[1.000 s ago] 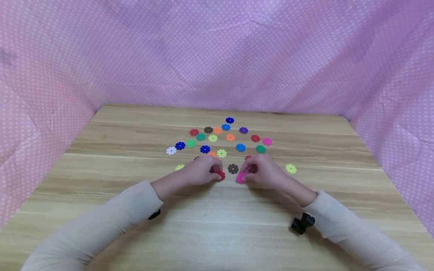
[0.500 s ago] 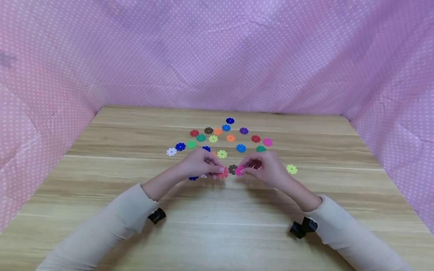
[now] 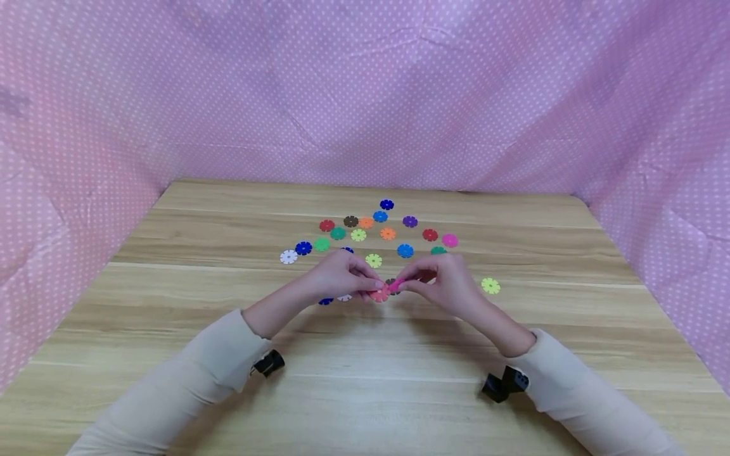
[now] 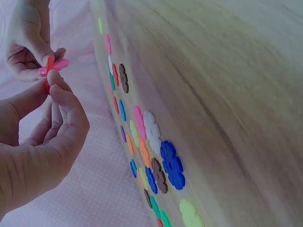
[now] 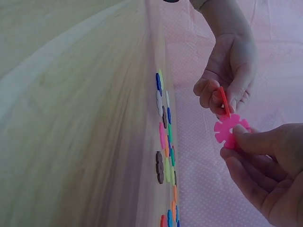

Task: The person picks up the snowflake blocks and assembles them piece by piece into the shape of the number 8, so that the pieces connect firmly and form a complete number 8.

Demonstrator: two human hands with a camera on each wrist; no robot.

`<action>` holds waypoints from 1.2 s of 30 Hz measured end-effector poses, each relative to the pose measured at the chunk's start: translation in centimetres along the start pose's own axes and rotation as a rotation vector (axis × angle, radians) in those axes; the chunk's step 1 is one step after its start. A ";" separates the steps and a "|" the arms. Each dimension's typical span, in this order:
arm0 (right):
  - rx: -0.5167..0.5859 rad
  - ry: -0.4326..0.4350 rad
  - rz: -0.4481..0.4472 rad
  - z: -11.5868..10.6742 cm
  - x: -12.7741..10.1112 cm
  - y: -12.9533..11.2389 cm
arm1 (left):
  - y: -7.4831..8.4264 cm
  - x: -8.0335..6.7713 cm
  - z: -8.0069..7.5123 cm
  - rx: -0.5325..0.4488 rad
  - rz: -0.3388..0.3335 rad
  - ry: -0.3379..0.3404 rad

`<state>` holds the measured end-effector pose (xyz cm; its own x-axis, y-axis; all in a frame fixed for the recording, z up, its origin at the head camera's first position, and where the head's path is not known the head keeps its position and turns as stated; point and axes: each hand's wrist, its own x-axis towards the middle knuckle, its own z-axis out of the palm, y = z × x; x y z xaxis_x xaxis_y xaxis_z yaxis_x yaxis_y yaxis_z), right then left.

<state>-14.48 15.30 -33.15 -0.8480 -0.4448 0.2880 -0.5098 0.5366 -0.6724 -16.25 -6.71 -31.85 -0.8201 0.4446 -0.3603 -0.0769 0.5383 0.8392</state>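
Pinching a red disc (image 5: pixel 225 100) between thumb and fingers, the left hand (image 3: pixel 340 278) holds it against a pink notched disc (image 5: pixel 225 128) pinched by the right hand (image 3: pixel 447 283), above the tabletop (image 3: pixel 365 380), roughly midway between its side edges.

The head view shows one left hand (image 3: pixel 339 277), one right hand (image 3: pixel 447 282), two sleeves (image 3: pixel 177 383), two black wrist devices (image 3: pixel 269 363) and one table (image 3: pixel 365 399). Its visible discs (image 3: pixel 405 253) number four dark blue (image 3: pixel 303 249), two lighter blue (image 3: pixel 380 218), three green (image 3: pixel 322 245), three yellow (image 3: pixel 490 287), three red (image 3: pixel 379 296), two pink (image 3: pixel 394 285), two orange (image 3: pixel 388 235), two brown (image 3: pixel 350 222), two white (image 3: pixel 288 258) and one purple (image 3: pixel 410 222); the hands hide others.
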 end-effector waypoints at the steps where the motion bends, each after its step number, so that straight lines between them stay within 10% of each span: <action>1: 0.006 0.004 -0.006 0.1 0.0 0.0 | 0.0 0.0 0.0 -0.001 -0.003 0.000; 15: 0.155 0.091 0.036 0.8 0.1 0.1 | 0.7 -0.2 0.8 -0.195 -0.118 0.119; 36: 0.170 0.032 -0.004 0.1 0.6 -0.3 | 1.0 -0.8 0.0 -0.219 -0.135 0.060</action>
<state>-14.81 14.80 -32.88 -0.8518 -0.4219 0.3105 -0.4834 0.4049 -0.7761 -15.69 -6.46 -30.72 -0.8258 0.3324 -0.4555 -0.3033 0.4191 0.8558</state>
